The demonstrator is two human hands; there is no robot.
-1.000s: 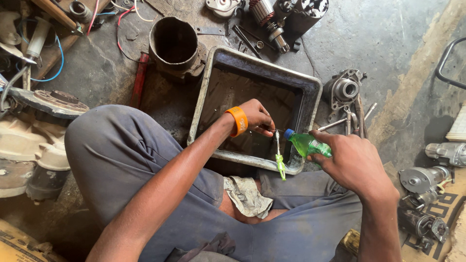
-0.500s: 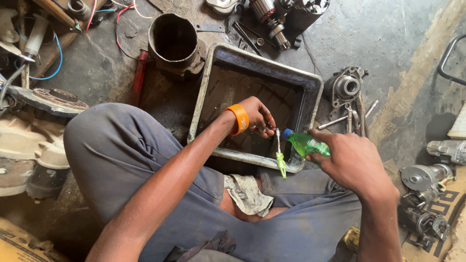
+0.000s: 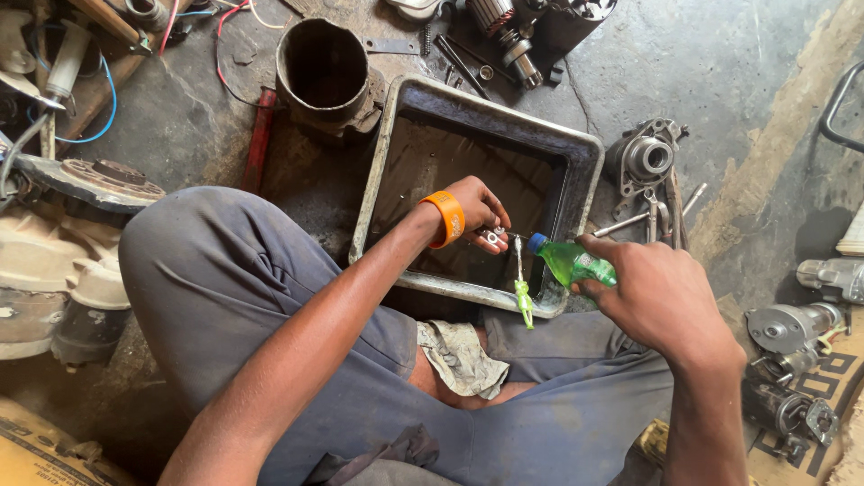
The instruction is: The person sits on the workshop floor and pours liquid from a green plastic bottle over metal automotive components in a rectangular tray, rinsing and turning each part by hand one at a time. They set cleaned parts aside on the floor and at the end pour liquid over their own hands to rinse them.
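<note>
My left hand (image 3: pixel 475 212), with an orange wristband, is over the dark metal tray (image 3: pixel 393 135) and pinches a small metal part (image 3: pixel 494 237) between its fingertips. My right hand (image 3: pixel 655 297) grips a small green plastic bottle (image 3: pixel 569 263) with a blue cap, tilted so the cap points at the part. A green-handled toothbrush (image 3: pixel 521 286) leans over the tray's near rim, just under the two hands. The tray's inside is dark and wet-looking.
A rusty cylindrical housing (image 3: pixel 322 70) stands at the tray's far left corner. A metal motor end housing (image 3: pixel 646 158) and long bolts (image 3: pixel 646 216) lie to the right. Starter motor parts (image 3: pixel 794 335) sit at far right, wires and a disc (image 3: pixel 88 177) at left. A rag (image 3: pixel 461 358) lies on my lap.
Both hands stay over the tray's near edge; the bottle's cap has come slightly closer to the part in my left fingers. Nothing else has moved.
</note>
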